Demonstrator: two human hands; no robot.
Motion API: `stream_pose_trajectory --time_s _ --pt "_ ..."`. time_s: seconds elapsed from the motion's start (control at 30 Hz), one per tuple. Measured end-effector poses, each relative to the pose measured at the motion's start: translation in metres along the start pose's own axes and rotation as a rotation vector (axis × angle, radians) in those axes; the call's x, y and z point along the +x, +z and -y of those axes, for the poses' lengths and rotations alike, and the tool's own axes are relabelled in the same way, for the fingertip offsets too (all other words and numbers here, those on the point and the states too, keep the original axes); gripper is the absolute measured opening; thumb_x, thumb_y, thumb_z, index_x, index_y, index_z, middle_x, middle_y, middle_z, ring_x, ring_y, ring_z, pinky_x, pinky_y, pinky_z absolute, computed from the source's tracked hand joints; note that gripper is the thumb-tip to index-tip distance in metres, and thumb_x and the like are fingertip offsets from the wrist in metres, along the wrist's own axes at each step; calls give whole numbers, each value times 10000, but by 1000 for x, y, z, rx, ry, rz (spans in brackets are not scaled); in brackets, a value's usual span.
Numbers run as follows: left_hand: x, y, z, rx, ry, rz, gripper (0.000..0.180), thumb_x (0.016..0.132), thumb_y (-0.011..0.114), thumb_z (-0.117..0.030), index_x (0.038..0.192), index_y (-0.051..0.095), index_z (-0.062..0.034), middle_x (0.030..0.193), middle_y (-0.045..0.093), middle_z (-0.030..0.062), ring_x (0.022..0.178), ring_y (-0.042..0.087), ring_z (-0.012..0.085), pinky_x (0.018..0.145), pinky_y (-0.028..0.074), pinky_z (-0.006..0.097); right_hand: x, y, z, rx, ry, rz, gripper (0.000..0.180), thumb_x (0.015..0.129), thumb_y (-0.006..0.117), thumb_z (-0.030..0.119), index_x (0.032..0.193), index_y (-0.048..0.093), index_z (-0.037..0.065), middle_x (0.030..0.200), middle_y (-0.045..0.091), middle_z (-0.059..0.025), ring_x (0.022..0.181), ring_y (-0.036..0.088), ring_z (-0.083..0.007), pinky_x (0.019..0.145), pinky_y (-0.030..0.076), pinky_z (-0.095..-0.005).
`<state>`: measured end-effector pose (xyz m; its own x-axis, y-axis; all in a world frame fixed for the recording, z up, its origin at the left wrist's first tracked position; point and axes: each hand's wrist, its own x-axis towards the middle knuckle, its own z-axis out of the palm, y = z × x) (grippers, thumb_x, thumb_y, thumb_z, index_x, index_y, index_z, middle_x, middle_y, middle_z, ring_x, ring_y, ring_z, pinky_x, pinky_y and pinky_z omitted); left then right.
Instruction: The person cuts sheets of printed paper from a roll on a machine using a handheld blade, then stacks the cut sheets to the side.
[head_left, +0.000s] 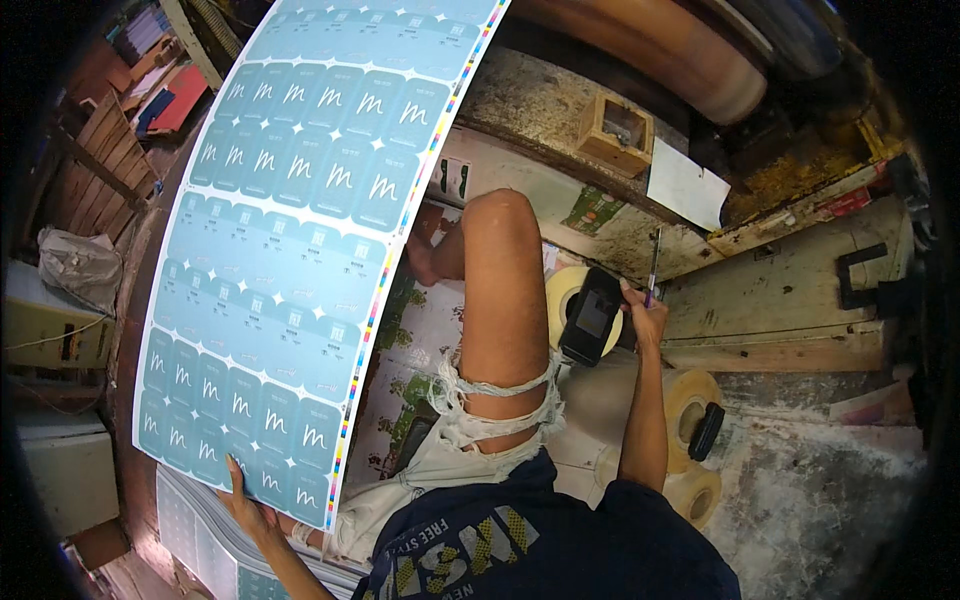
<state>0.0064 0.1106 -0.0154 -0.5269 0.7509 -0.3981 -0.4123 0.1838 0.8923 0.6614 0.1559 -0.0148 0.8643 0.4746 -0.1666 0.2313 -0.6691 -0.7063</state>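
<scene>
A large printed sheet (275, 235), light blue with rows of teal card shapes and a colour strip along one edge, rises in front of me on the left. My left hand (245, 505) grips its lower edge, one finger lying over the printed face. Below it lies a stack of similar sheets (190, 525). To the right, my right hand (646, 318) is closed around a slim pointed tool (654, 270) with a purplish handle; its exact kind is unclear. Beside that hand, a black phone-like device (595, 318) overlaps a pale yellow roll (562, 293). Whether my fingers touch the device is unclear.
A wooden box (616, 133) and a white paper (688, 186) sit on the machine ledge, below big rollers (680, 55). More film rolls (692, 400) and a black object (707, 432) are at the lower right. My bent knee (503, 260) stands between my hands.
</scene>
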Motion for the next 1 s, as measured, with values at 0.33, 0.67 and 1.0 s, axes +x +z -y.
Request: stream_pose_trajectory --time_s 0.33,0.67,1.0 --pt "-49 -14 -10 23 -73 -106 584 913 646 -144 1405 355 -23 1294 510 156 1086 566 225 857 532 360 6 -25 2 97 -115 -151 431 771 796 376 920 727 -22 767 690 -85 697 610 -147 710 487 -323" --pt "-12 -86 20 125 -37 -165 636 889 670 -151 1413 334 -20 1303 503 167 1101 563 261 901 505 383 3 13 27 369 -81 37 486 967 521 463 1095 630 7 649 557 -3 468 428 -55 396 293 -211" --pt "-14 -116 24 230 38 -222 622 853 715 -177 1345 379 0 1202 547 161 1002 598 247 839 518 362 -26 61 211 728 -574 122 262 1032 377 243 1086 489 12 814 648 -127 560 580 -120 449 476 -248"
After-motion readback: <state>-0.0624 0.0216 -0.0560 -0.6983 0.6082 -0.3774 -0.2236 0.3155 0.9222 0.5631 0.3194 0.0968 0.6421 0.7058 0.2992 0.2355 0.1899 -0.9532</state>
